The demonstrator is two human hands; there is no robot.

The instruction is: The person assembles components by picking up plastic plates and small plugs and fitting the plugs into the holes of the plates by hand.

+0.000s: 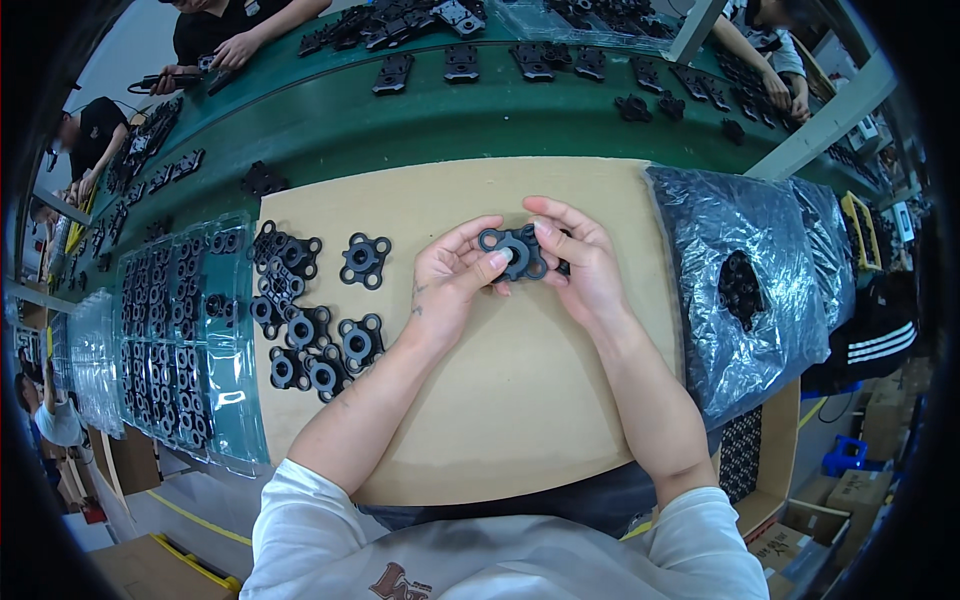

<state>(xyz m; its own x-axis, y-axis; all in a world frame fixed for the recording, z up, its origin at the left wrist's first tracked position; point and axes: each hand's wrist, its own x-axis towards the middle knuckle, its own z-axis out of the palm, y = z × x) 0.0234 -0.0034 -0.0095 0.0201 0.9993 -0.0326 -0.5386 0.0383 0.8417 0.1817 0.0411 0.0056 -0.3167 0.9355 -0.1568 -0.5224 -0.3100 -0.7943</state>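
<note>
Between my two hands, above the cardboard sheet (510, 400), is a black plastic part (517, 258) with a grey ring in its middle and round loops at its corners. My left hand (452, 272) pinches its left side, the thumb lying on the ring. My right hand (583, 262) grips its right side with thumb and fingers, hiding that end. To the left of my hands lies a loose heap of similar black parts (303, 327), most showing a ring. One more such part (365, 260) lies apart, nearest my left hand.
A clear plastic tray (235, 385) filled with rows of such parts stands left. At right lies a plastic bag (790, 270) with dark parts showing through its opening. Beyond the cardboard runs a green conveyor (400, 130) carrying black pieces (462, 65). Co-workers' hands (238, 50) work across it.
</note>
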